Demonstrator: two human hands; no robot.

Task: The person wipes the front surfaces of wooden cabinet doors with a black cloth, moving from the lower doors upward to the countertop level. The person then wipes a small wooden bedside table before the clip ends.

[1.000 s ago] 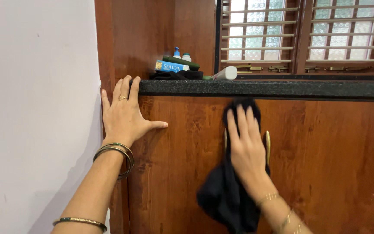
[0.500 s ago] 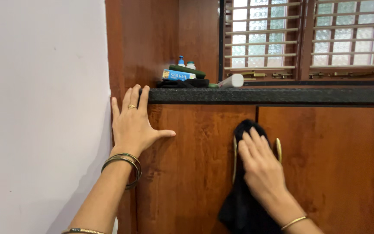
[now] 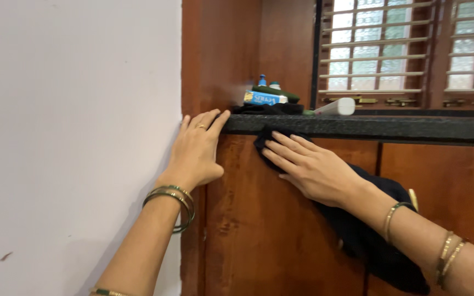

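head view: your left hand (image 3: 196, 151) lies flat and spread against the wooden cabinet front (image 3: 259, 230), right at the corner where it meets the white wall (image 3: 72, 137). its fingers point up and slightly right, the tips touching the underside edge of the dark stone counter (image 3: 368, 127). a ring shows on one finger, and bangles sit at that wrist.

your right hand (image 3: 311, 167) is open too, fingers spread and pointing up and to the left, palm pressing the black cloth (image 3: 368, 235) flat against the cabinet door. it does not pinch the cloth; it pins it under the palm and fingers.

the cloth runs on a long slant: its upper end peeks out past your fingertips just under the counter edge, and its length trails down and to the right beneath your forearm, hanging loose near the lower frame edge. part of it is hidden by your hand and arm.

on the counter, back in the corner, stand a blue box (image 3: 264, 98), small bottles (image 3: 262, 80) and a white cylinder (image 3: 336, 106) lying on its side, before a latticed window (image 3: 374, 49).
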